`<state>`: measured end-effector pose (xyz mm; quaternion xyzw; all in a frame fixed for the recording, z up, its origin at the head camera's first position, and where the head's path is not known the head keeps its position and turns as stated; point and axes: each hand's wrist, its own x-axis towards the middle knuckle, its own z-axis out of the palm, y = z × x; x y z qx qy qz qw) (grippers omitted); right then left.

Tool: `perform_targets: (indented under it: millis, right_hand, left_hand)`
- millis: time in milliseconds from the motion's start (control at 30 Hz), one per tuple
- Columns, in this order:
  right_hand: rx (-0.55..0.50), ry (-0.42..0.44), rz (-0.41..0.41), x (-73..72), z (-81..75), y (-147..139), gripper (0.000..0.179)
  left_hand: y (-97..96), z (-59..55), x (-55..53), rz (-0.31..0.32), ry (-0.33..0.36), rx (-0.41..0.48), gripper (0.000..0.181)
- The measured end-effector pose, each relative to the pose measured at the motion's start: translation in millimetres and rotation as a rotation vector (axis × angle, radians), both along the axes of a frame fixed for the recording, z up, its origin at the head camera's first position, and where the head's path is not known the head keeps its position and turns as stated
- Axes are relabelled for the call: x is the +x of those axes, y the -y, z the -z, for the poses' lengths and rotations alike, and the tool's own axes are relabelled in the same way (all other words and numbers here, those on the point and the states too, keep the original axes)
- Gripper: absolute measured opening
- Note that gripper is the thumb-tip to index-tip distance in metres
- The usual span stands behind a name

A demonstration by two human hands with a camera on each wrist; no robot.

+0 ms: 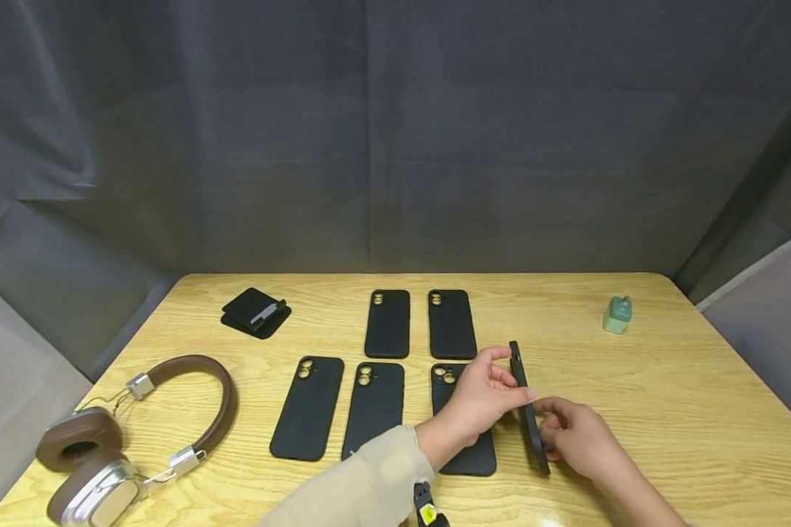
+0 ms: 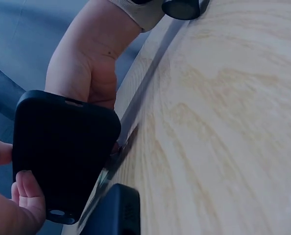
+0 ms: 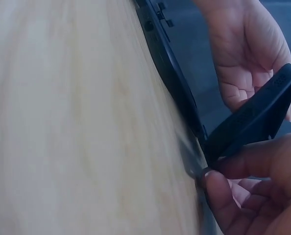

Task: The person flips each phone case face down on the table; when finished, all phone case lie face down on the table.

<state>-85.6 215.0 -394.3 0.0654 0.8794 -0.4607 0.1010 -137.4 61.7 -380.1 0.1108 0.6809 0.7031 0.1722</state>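
Between my two hands a black phone case (image 1: 532,432) stands up on its edge, seen nearly side-on in the head view. My left hand (image 1: 477,395) pinches it from the left, with fingers at its upper end and thumb on its side edge. From the right, my right hand (image 1: 576,437) holds the lower half with curled fingers. The left wrist view shows the case's broad dark face (image 2: 62,152) with fingertips pressed on it. Thumb and index finger of the right hand (image 3: 258,191) meet at the case's lower corner in the right wrist view. Another phone case (image 1: 468,454) lies partly hidden beneath my left hand.
Two phone cases (image 1: 307,410) (image 1: 377,402) lie to the left, and two more (image 1: 387,326) (image 1: 452,326) farther back. Brown headphones (image 1: 227,402) rest at the left, a black folding stand (image 1: 253,311) behind them. A small green box-shaped item (image 1: 617,316) stands at the right.
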Motion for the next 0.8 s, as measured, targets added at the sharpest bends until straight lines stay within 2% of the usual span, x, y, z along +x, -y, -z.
perform_targets:
  millis: [467,600,800]
  right_hand:
    - [-0.041,0.025,0.001,-7.3,4.1,5,0.036]
    - [-0.101,0.042,-0.009,-3.7,-1.3,1,0.035]
    - [-0.224,0.046,-0.089,3.8,-16.6,-13,0.04]
  left_hand:
    - [-1.0,3.1,1.2,-0.001,0.019,0.037,0.052]
    - [-2.7,2.2,2.8,-0.004,0.019,0.019,0.051]
    - [-5.3,2.0,5.4,-0.006,0.021,-0.005,0.051]
